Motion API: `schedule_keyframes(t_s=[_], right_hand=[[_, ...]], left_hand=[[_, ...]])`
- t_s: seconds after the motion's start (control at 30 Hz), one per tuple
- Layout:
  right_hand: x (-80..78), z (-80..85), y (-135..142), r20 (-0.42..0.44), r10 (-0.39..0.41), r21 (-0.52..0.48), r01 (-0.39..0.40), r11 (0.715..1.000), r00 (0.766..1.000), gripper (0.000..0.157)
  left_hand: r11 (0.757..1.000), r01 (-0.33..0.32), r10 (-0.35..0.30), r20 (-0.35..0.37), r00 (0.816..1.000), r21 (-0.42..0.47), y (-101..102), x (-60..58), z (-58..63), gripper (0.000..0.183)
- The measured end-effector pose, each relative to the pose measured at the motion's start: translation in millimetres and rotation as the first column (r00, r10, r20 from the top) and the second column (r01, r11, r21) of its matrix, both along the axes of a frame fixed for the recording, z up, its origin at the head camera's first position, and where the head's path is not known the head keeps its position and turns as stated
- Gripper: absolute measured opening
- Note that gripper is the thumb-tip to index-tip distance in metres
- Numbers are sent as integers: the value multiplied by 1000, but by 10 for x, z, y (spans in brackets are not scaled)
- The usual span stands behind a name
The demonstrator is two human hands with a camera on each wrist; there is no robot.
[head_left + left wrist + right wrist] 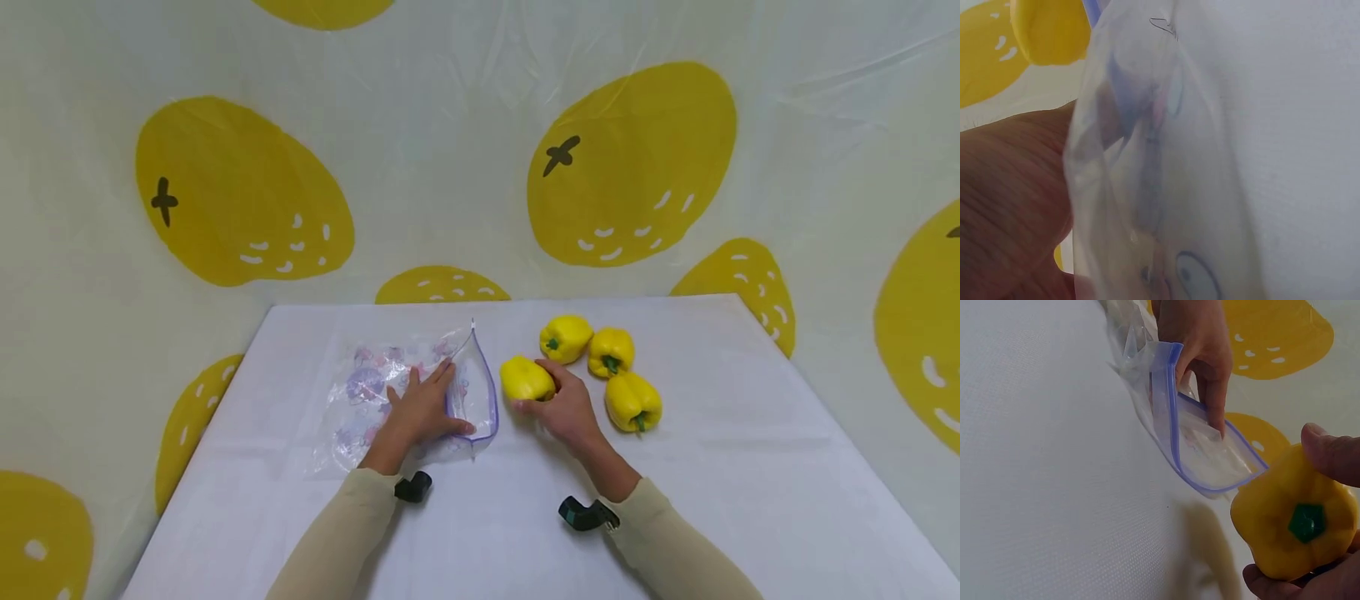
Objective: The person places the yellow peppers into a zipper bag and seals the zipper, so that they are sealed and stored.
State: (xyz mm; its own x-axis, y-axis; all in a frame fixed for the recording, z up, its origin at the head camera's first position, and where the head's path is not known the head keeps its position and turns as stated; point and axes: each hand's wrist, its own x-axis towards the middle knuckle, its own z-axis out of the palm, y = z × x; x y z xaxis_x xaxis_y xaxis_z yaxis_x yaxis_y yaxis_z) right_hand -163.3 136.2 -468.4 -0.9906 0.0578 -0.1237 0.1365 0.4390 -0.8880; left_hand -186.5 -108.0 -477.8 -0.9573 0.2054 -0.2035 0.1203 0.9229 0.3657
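Note:
A yellow bell pepper (527, 379) is gripped in my right hand (566, 408), between thumb and fingers, with its green stem (1307, 522) facing the right wrist camera. A clear zip bag (363, 400) with a pink and purple print lies to the left, its purple-edged mouth (1175, 412) gaping toward the pepper. My left hand (423, 408) is at that mouth with thumb and fingers spread, keeping the upper side apart from the lower. Translucent plastic (1154, 162) covers part of this hand in the left wrist view.
Three more yellow bell peppers, one at the back (566, 337), one in the middle (611, 352) and one in front (633, 402), sit close together right of my right hand. A white cloth (750, 467) covers the table. Behind it hangs a curtain (442, 167) printed with large yellow fruit.

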Motion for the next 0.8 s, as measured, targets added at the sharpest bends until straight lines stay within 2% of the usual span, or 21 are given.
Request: schedule_keyframes(t_s=[0.2, 0.4, 0.8], right_hand=[[-35, -26, -34, -16, 24, -31, -25, 999, 1000, 80], [-68, -15, -71, -2, 51, -84, -51, 995, 999, 78], [-136, 30, -145, 4, 77, -122, -76, 990, 997, 77]], left_hand=[[1000, 7, -7, -24, 1000, 6, 4, 1, -21, 117], [1000, -4, 4, -7, 1000, 19, -13, 2, -59, 117], [1000, -2, 3, -13, 1000, 30, -10, 2, -39, 118]])
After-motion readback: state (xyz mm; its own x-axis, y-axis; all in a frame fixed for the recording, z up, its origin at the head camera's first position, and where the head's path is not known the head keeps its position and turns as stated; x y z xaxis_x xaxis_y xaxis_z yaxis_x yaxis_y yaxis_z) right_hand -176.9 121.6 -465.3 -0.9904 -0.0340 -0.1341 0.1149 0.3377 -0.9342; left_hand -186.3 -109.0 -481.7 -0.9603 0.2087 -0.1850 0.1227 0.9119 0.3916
